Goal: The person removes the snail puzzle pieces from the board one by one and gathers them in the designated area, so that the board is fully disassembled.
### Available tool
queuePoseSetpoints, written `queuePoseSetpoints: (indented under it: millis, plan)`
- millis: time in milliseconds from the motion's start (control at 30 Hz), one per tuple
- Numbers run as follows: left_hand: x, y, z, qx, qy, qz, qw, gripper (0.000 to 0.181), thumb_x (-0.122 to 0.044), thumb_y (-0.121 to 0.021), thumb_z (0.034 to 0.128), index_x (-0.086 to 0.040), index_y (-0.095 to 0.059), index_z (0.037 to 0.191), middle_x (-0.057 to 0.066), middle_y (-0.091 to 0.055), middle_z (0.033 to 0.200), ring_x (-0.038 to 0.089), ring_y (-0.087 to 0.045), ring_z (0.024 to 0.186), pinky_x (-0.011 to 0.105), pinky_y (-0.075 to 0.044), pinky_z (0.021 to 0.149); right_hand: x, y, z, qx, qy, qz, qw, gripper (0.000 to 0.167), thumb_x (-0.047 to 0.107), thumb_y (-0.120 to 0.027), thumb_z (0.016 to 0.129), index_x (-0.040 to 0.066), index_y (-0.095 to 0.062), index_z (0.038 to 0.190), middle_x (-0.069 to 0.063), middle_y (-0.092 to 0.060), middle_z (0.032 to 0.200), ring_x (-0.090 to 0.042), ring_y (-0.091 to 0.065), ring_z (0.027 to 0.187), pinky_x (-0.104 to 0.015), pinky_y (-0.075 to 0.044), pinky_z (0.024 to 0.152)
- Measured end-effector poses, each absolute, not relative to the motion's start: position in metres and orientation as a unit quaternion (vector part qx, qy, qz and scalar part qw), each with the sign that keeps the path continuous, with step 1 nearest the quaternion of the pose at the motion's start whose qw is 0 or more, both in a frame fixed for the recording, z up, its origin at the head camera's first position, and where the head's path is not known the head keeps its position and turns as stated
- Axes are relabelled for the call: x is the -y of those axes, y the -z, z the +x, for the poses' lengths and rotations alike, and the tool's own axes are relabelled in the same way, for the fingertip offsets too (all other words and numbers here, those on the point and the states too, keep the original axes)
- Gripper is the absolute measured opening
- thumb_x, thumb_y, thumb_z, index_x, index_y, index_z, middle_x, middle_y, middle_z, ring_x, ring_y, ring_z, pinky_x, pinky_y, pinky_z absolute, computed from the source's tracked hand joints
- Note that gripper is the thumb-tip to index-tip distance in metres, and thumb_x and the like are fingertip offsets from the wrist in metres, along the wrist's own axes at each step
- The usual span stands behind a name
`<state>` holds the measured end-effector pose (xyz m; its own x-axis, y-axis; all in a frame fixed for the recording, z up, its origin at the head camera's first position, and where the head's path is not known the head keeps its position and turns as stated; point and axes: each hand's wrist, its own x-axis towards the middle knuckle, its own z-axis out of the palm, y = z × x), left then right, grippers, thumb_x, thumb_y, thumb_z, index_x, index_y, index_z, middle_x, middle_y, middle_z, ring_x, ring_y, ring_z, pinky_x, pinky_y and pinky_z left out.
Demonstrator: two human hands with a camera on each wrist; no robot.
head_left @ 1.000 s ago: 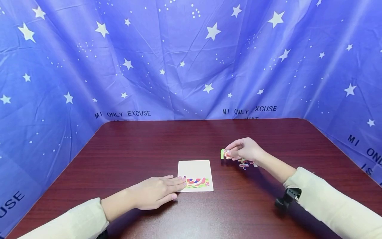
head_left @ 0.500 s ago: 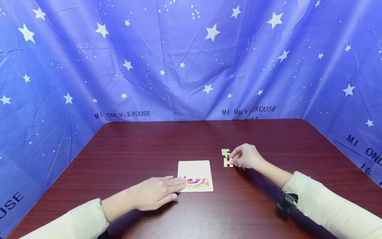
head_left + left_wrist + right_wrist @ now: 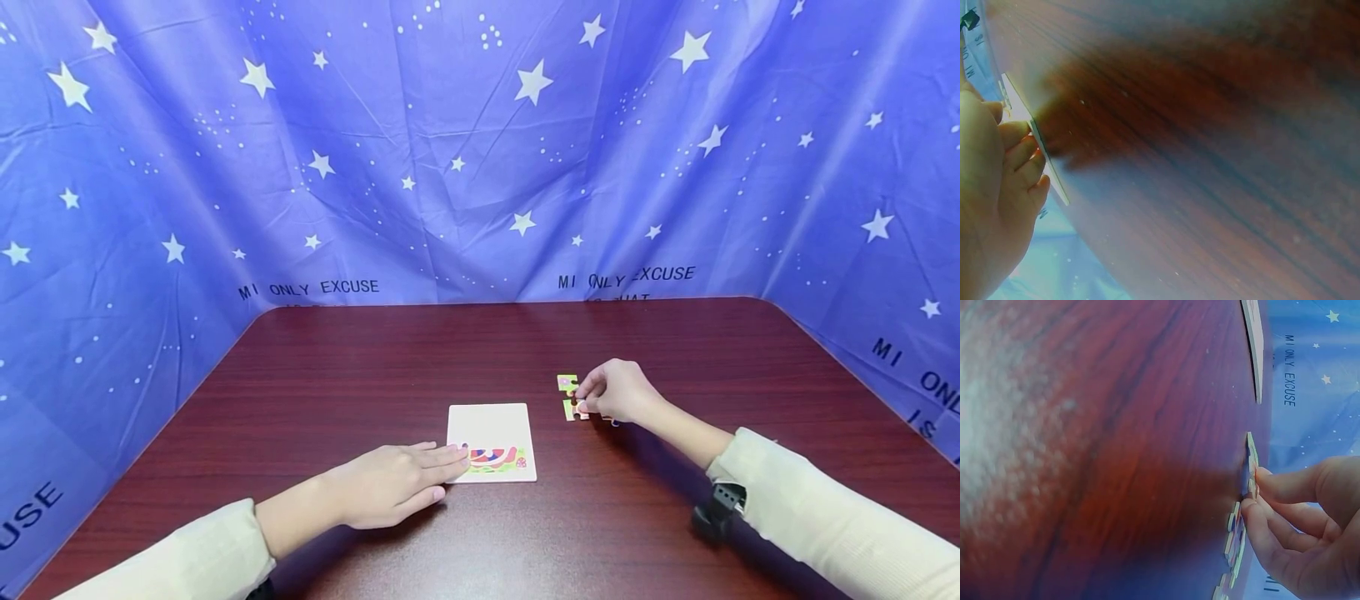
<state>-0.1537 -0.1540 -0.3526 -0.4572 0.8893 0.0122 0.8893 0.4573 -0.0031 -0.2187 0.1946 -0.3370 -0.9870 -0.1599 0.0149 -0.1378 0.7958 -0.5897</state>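
Observation:
My left hand [image 3: 393,483] lies with straight fingers on the left edge of a white puzzle board [image 3: 487,423]. Several colourful pieces fill the board's near strip; part of that corner is covered by the fingertips. To the right, my right hand [image 3: 618,392] pinches a green and pink puzzle piece [image 3: 570,411] between thumb and fingers, low over the table. In the right wrist view the pinched puzzle piece [image 3: 1251,453] appears edge-on. Just behind it lies a green puzzle piece [image 3: 566,382]. More loose pieces [image 3: 1234,540] sit beneath the right hand, mostly hidden in the head view.
Both items rest on a dark red wooden table [image 3: 360,358]. A blue curtain [image 3: 465,167] with white stars hangs along its back and sides. A black wrist strap [image 3: 720,504] shows under the right sleeve.
My right hand has come a little nearer to me and lower with the pinched piece, uncovering the green piece behind. Over the last half second it barely moves. The left hand stays put.

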Motion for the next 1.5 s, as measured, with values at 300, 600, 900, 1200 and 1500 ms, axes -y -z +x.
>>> queuePoseSetpoints:
  millis: [300,600,900,1200,1500]
  plan:
    - [0.154,0.353,-0.154,0.860,0.009,-0.511,-0.005,0.045,-0.032,-0.031,0.1055,-0.014,-0.043,0.146,0.001,-0.044,0.151,0.017,-0.045,0.138,0.039,-0.039,0.115,-0.193,0.339,-0.219,-0.948,0.308,-0.077,0.006,0.004,0.005,-0.077,0.074,0.005,-0.074,0.077,0.003,-0.066,0.058,-0.003,-0.050,0.043,-0.020,-0.046,0.043]
    - [0.154,0.352,-0.154,0.862,0.010,-0.507,-0.010,0.045,-0.032,-0.030,0.1058,-0.014,-0.043,0.146,0.000,-0.044,0.151,0.017,-0.045,0.138,0.038,-0.038,0.115,-0.191,0.342,-0.219,-0.958,0.271,-0.088,-0.015,0.006,0.008,-0.079,0.074,0.009,-0.073,0.072,0.004,-0.065,0.057,-0.002,-0.048,0.045,-0.020,-0.043,0.046]
    - [0.153,0.353,-0.153,0.861,0.010,-0.509,-0.007,0.045,-0.031,-0.031,0.1056,-0.014,-0.044,0.145,0.001,-0.045,0.150,0.017,-0.045,0.138,0.038,-0.039,0.115,-0.189,0.342,-0.218,-0.956,0.272,-0.105,-0.022,0.007,0.007,-0.078,0.075,0.006,-0.071,0.072,0.000,-0.066,0.058,-0.002,-0.046,0.042,-0.019,-0.041,0.041]
    - [0.153,0.351,-0.153,0.858,0.007,-0.513,-0.002,0.045,-0.030,-0.031,0.1058,-0.013,-0.045,0.144,0.002,-0.048,0.148,0.017,-0.047,0.137,0.040,-0.041,0.113,-0.185,0.338,-0.215,-0.955,0.269,-0.120,-0.027,0.008,0.014,-0.079,0.075,0.010,-0.072,0.074,0.003,-0.068,0.060,-0.002,-0.051,0.046,-0.021,-0.045,0.049]
    - [0.153,0.351,-0.154,0.860,0.006,-0.510,-0.006,0.044,-0.030,-0.033,0.1052,-0.013,-0.045,0.145,0.001,-0.046,0.149,0.015,-0.045,0.138,0.039,-0.039,0.114,-0.161,0.340,-0.205,-0.941,0.272,-0.199,-0.020,0.009,0.014,-0.080,0.074,0.011,-0.072,0.076,0.003,-0.071,0.066,-0.001,-0.060,0.058,-0.019,-0.051,0.060]
